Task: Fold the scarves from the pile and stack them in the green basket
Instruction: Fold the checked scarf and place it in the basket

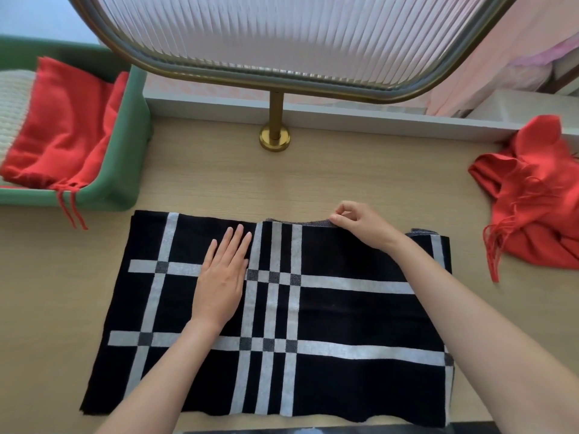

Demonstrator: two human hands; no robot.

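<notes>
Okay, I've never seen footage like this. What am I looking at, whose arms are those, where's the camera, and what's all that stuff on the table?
There is no machine here. A person wears a camera on their head, and it looks forward and down, so the two bare arms are their own. This is the only view.

On the wooden table lies a black scarf with pale stripes, spread flat. The left hand rests flat on it. The right hand pinches the scarf's far edge.

At the left, a green basket holds a folded red scarf beside a cream cloth. At the right sits a crumpled red pile with fringe, waiting its turn. Behind stands a ribbed panel on a brass post.
</notes>
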